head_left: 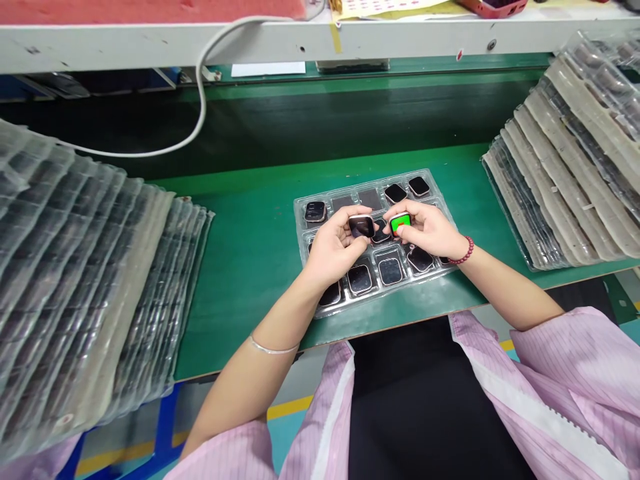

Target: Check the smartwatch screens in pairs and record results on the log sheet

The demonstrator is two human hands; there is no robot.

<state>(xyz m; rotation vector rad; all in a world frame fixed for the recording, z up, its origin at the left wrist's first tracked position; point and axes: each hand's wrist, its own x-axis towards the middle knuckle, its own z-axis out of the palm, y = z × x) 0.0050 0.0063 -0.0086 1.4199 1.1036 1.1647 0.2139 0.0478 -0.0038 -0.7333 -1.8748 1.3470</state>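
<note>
My left hand [336,248] is closed around a smartwatch body [361,227] with a dark screen. Another smartwatch body [401,223], its screen lit green with a patch of red or orange, sits in my right hand [425,229], the thumb against its face. Both hands are over a clear plastic tray [300,230] with square compartments. Strapless watch bodies with black screens lie in several compartments, such as a watch body [419,187] at the far right corner and a watch body [360,279] in the near row. My hands hide part of the middle row.
Tall leaning stacks of plastic trays stand at the left [75,280] and right [565,167] of the green bench [240,267]. A white cable [202,87] hangs from the shelf edge [400,40] across the back. The bench's near edge runs just before my body.
</note>
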